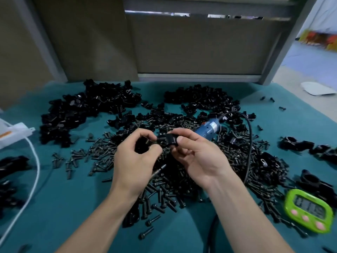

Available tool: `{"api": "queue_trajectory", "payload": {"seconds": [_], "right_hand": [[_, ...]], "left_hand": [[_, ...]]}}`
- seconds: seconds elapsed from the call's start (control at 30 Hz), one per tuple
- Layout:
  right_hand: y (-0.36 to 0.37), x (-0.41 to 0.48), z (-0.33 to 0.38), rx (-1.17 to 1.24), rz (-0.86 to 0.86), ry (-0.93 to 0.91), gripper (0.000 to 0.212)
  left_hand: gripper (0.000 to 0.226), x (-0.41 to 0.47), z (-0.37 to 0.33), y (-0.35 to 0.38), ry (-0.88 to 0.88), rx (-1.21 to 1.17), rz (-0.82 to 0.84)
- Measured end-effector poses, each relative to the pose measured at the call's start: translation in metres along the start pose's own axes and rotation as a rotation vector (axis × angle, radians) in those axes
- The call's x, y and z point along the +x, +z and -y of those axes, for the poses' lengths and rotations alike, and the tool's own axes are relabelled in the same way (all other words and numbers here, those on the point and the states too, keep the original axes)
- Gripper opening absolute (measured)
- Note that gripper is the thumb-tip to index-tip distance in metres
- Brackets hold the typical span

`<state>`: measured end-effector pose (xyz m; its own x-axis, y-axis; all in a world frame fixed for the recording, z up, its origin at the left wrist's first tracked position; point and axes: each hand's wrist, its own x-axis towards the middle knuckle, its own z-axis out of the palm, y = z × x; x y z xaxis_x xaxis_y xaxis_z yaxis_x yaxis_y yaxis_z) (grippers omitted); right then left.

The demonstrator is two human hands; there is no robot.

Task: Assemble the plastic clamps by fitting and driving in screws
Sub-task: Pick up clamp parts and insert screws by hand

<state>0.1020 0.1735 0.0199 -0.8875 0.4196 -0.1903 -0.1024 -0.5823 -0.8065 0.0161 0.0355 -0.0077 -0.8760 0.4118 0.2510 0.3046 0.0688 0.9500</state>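
Observation:
My right hand (197, 154) grips a black plastic clamp (168, 139) above the middle of the teal table. My left hand (135, 152) meets it from the left, thumb and forefinger pinching a black screw (158, 139) at the clamp's side. A blue electric screwdriver (207, 129) lies just behind my right hand, its body partly hidden and its metal bit (160, 169) showing between my wrists. Loose black screws (164, 189) are heaped under and around both hands.
Heaps of black clamp parts (76, 114) lie at the back left and back centre (200, 99). Assembled clamps (299, 145) sit at the right. A green timer (308, 210) is near right. A white cable (34, 172) and white box (12, 134) lie left. The screwdriver's black cord (249, 147) loops right.

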Motion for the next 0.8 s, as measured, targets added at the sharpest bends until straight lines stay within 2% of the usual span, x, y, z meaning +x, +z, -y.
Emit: {"api": "queue_trajectory", "payload": {"seconds": [0.17,0.23,0.33,0.43,0.5,0.67,0.8], "right_hand": [[-0.002,0.002,-0.003,0.026,0.048,-0.021,0.041],[-0.001,0.002,-0.005,-0.044,0.057,-0.07,0.034],[-0.001,0.002,-0.008,-0.294,0.01,-0.243,0.023],[-0.002,0.002,-0.011,-0.655,-0.037,-0.425,0.036],[0.0,0.001,-0.012,-0.764,-0.054,-0.459,0.038],[-0.007,0.002,-0.007,-0.52,-0.002,-0.47,0.038],[-0.004,-0.002,-0.005,-0.475,0.114,-0.447,0.038]], "left_hand": [[0.033,0.003,0.001,-0.007,0.028,0.147,0.022],[0.031,0.004,0.001,-0.004,-0.009,0.073,0.061],[0.032,0.004,0.0,-0.003,-0.06,-0.022,0.072],[0.034,0.005,-0.001,-0.005,-0.107,-0.085,0.061],[0.035,0.005,-0.002,-0.007,-0.113,-0.121,0.101],[0.02,0.009,-0.003,-0.019,-0.072,-0.173,0.271],[0.051,0.011,-0.002,-0.022,-0.072,-0.204,0.383]]}}
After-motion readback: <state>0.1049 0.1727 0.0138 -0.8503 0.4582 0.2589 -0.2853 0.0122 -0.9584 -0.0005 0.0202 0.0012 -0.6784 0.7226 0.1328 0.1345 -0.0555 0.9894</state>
